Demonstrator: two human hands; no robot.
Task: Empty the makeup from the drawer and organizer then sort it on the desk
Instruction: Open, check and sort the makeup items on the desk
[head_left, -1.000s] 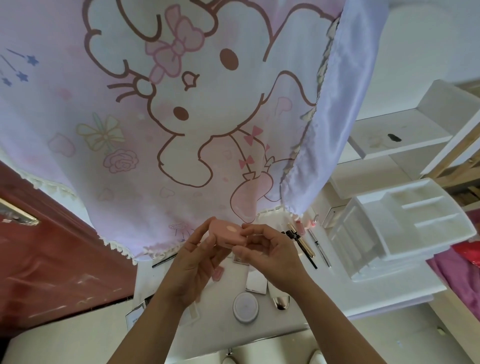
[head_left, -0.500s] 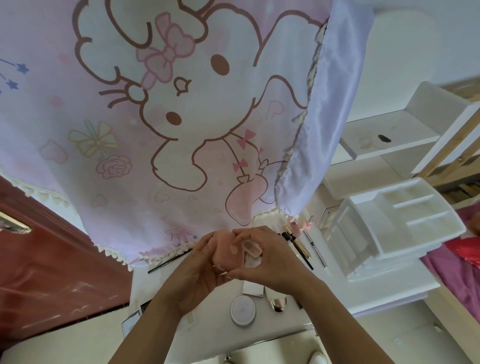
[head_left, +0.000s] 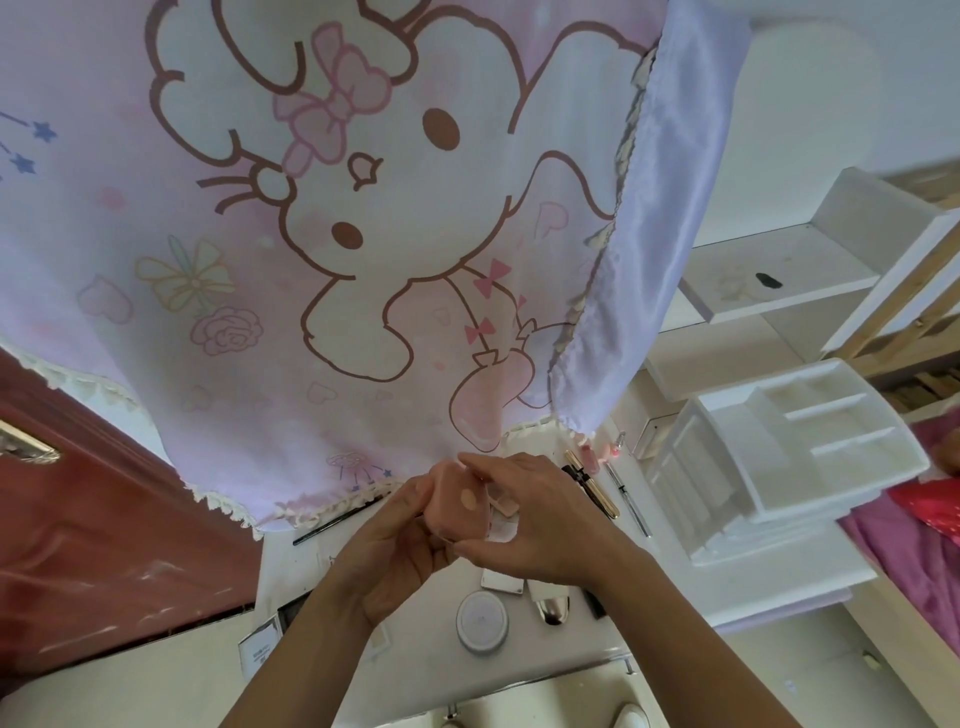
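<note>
Both hands meet over the middle of the white worktop (head_left: 737, 587) and share one pink compact (head_left: 460, 506), held up off the surface. The left hand (head_left: 395, 540) curls its fingers round the compact's left side from below. The right hand (head_left: 540, 519) pinches the right side, fingers over the top edge and thumb under the bottom corner. A small clear piece shows between the compact and the right palm; what it is cannot be told. Right behind the hands hangs the frilled hem of a pink cartoon curtain (head_left: 363, 234), which closes off the far side. Under the wrists lie a round white jar (head_left: 482, 621), a small flat palette (head_left: 501, 582) and a silver piece (head_left: 553, 608), all close together near the front edge. A black pencil (head_left: 337, 519) lies to the left by the curtain hem. To the right, a gold tube (head_left: 592, 488) and other slim sticks lie side by side, and just beyond them stands the white organizer (head_left: 779, 457), taking up the worktop's right end. Bare surface shows in front of the organizer and at the left near the pencil. A red door (head_left: 104, 519) borders the left edge, and pink bedding (head_left: 909, 545) lies past the right edge.
</note>
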